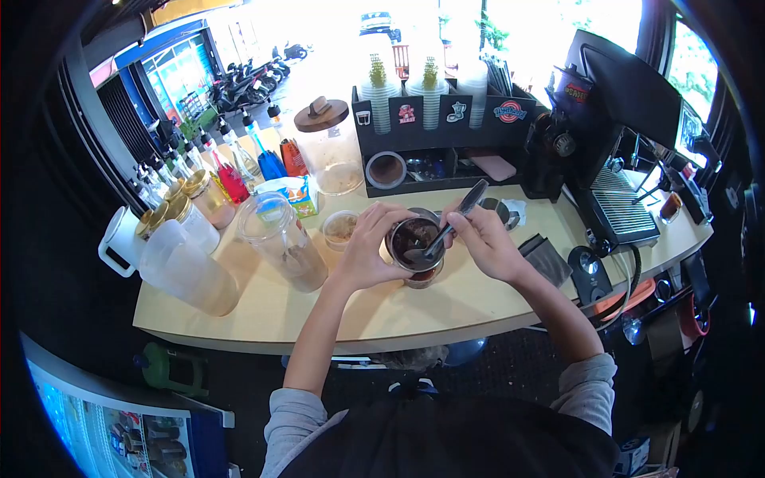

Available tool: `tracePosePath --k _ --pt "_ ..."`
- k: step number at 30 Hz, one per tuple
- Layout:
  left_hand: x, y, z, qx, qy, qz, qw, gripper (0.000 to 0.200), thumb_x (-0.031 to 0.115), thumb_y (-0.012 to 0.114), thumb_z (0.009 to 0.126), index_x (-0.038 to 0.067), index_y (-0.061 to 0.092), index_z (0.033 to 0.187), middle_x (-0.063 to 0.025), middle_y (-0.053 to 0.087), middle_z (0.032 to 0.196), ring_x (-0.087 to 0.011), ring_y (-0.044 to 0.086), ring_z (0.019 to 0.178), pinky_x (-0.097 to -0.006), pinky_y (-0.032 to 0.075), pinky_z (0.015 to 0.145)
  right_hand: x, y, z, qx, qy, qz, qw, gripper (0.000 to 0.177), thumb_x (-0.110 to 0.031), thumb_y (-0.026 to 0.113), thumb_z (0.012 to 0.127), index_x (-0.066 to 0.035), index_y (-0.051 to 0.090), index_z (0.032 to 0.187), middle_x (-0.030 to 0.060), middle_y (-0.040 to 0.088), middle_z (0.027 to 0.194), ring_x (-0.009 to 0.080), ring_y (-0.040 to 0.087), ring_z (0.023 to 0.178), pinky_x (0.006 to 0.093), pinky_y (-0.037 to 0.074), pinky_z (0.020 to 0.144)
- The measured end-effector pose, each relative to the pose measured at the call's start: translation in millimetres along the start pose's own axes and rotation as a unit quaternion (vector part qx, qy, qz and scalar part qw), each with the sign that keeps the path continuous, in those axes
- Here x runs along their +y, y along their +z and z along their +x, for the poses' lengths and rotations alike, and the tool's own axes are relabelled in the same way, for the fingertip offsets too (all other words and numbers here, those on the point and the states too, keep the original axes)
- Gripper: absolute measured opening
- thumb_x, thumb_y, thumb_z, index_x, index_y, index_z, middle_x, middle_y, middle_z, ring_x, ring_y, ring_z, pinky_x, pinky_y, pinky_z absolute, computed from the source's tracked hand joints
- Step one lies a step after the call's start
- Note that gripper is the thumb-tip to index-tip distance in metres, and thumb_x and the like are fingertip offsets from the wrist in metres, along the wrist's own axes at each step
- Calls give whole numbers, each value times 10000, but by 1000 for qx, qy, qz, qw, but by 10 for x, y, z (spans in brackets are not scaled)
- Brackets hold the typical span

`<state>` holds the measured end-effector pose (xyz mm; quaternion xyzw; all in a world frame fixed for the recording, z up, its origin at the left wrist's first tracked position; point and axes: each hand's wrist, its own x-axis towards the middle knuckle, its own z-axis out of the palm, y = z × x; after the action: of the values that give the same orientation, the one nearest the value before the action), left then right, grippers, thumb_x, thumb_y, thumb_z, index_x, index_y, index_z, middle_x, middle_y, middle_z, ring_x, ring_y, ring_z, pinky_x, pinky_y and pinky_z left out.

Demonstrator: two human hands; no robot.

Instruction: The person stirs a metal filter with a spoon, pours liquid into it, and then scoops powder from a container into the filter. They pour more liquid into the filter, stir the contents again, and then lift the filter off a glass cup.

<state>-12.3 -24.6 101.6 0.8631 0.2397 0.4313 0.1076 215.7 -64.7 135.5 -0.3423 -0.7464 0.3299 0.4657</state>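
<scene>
My left hand (374, 245) is wrapped round a round container (404, 235) with dark contents, tilted so that its mouth faces me. In my right hand (480, 241) is a spoon (473, 199), pinched by its dark handle. The spoon's bowl lies inside the mouth of the container. Beneath the container, a clear cup (425, 279) with reddish-brown contents stands on the counter, partly covered by it. A small tub (341, 226) of brownish contents sits just left of my left hand.
Left on the counter (382, 319) are a clear pitcher (283, 247), a frosted jug (187, 271) and several pump bottles (225, 167). A wood-lidded jar (328, 151) and a black rack (446, 111) of stacked cups stand behind. An espresso machine (617, 199) is at right.
</scene>
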Motion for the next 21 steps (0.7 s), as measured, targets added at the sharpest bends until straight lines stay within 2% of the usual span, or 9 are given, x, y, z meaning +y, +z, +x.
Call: tracePosePath --k 2,4,8,10,12,15,17,20,21 --pt "35 -30 -1 -14 -27 -14 999 757 215 884 512 100 548 1181 -72 534 1150 -263 524 1107 -380 433 940 77 -21 -4 -6 0 -18 1000 280 -196 432 1019 42 570 966 55 620 721 102 612 741 274 497 692" --pt "34 -37 5 -11 -18 -5 1000 757 218 884 511 101 548 1178 -71 534 1149 -262 526 1104 -379 432 936 103 -40 7 39 32 39 998 299 -214 422 1024 40 571 967 43 611 712 97 595 740 279 497 717" --pt "23 -29 0 -7 -42 -24 999 750 221 885 509 101 546 1167 -67 534 1148 -253 531 1098 -372 430 926 78 -1 11 34 8 34 999 300 -219 430 1024 34 579 962 29 596 703 91 587 746 286 501 733" --pt "6 -23 -7 1 -37 -18 999 749 225 886 509 102 545 1166 -66 534 1148 -248 534 1089 -367 433 917 140 -8 12 -9 -13 -12 1000 294 -214 437 1022 30 592 968 31 604 709 94 586 743 282 504 733" --pt "-2 -22 -20 12 -33 -11 999 749 229 886 510 102 545 1164 -64 534 1149 -243 537 1081 -363 436 907 129 -36 29 14 -5 18 1000 288 -206 444 1018 31 599 965 40 612 715 99 590 733 281 501 719" --pt "-1 -9 -21 8 -71 -53 996 783 237 866 482 100 541 1182 -89 550 1158 -303 518 1126 -425 397 991 65 -22 37 17 -9 15 1000 278 -192 457 1011 35 609 957 54 627 726 106 593 708 277 496 698" --pt "-3 -14 -5 8 -39 -22 999 755 237 885 502 103 548 1164 -55 538 1143 -238 544 1053 -357 441 882 53 -17 40 1 -23 -16 1000 274 -187 462 1008 37 611 953 59 633 732 109 592 693 274 493 693" --pt "-17 -14 -8 6 -48 -32 998 757 235 884 497 101 550 1164 -56 540 1138 -236 545 1052 -356 441 878 61 -29 51 9 -34 -47 998 260 -173 471 1002 33 616 938 62 630 730 115 599 691 279 494 685" --pt "-18 -15 -8 6 -48 -32 998 757 235 884 497 101 550 1164 -56 540 1138 -236 545 1052 -356 441 878 57 -30 59 18 -28 -10 999 248 -166 475 999 27 620 938 68 629 729 117 603 692 282 494 676"
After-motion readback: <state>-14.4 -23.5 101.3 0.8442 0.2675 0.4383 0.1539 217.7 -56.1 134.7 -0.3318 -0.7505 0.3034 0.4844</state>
